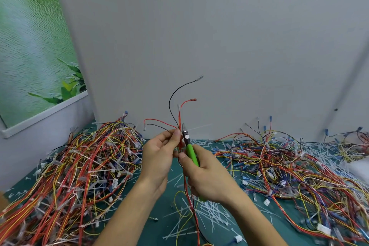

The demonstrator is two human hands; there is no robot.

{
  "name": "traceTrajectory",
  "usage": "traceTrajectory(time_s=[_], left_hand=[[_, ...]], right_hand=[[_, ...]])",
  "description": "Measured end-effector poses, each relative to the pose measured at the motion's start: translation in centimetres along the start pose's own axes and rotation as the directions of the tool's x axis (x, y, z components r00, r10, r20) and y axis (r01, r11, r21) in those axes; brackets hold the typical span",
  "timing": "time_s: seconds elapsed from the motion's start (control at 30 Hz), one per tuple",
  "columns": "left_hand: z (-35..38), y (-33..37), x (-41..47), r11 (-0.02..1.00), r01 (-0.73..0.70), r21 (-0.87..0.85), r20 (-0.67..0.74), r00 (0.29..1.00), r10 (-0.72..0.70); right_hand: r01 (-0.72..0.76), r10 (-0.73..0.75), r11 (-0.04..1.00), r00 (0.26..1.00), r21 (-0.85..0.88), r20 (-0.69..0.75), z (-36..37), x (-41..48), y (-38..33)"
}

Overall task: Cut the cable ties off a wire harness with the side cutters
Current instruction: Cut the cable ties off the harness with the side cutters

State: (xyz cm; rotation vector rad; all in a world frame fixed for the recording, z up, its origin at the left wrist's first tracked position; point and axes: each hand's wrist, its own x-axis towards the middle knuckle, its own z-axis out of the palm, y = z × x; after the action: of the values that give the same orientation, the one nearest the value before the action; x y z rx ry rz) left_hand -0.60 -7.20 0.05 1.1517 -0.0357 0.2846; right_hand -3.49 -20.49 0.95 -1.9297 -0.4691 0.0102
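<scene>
My left hand (159,153) pinches a thin wire harness (178,118) of red and black wires and holds it upright above the table. Its loose ends fan out above my fingers, and the rest trails down between my wrists. My right hand (201,175) grips green-handled side cutters (191,151), jaws pointing up. The jaw tips (184,131) sit right beside the bundle, at a white cable tie (196,127) whose tail sticks out to the right. Whether the jaws touch the tie I cannot tell.
A big heap of tied harnesses (79,166) lies on the left of the green table top (289,211). Another spread of harnesses (289,158) covers the right. Cut white tie pieces (211,213) litter the middle. A grey wall stands close behind.
</scene>
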Motion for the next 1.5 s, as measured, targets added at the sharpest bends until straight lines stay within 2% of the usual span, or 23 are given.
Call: traceTrajectory(time_s=[0.17, 0.4, 0.7, 0.9, 1.1, 1.3, 1.5], left_hand=[[-0.4, 0.2, 0.4, 0.998, 0.015, 0.066, 0.048, 0.999, -0.018], [-0.4, 0.2, 0.4, 0.997, 0.052, 0.055, 0.057, 0.997, -0.056], [-0.6, 0.5, 0.5, 0.993, 0.050, 0.110, 0.051, 0.997, -0.056], [-0.8, 0.5, 0.6, 0.995, 0.027, 0.101, 0.048, 0.998, -0.032], [-1.0, 0.4, 0.6, 0.980, -0.067, 0.186, 0.058, 0.997, 0.057], [-1.2, 0.3, 0.9, 0.912, -0.225, 0.342, 0.116, 0.974, 0.196], [-1.3, 0.3, 0.9, 0.900, -0.276, 0.337, 0.137, 0.960, 0.243]], right_hand=[[-0.021, 0.021, 1.000, 1.000, 0.009, 0.006, 0.2, 0.1, 0.2], [-0.078, 0.071, 0.991, 0.995, 0.109, 0.063, 0.3, 0.0, 0.4], [-0.034, 0.034, 0.999, 0.999, 0.020, 0.011, 0.0, 0.1, 0.4], [-0.048, 0.040, 0.991, 0.997, 0.122, 0.064, -0.1, 0.0, 0.4], [-0.089, 0.075, 0.991, 0.987, 0.096, 0.144, -0.6, -0.3, -0.1], [-0.093, 0.084, 0.992, 0.992, 0.090, 0.097, -0.6, -0.1, 0.1], [-0.074, 0.063, 0.990, 0.994, 0.124, 0.092, -0.3, -0.3, -0.4]])
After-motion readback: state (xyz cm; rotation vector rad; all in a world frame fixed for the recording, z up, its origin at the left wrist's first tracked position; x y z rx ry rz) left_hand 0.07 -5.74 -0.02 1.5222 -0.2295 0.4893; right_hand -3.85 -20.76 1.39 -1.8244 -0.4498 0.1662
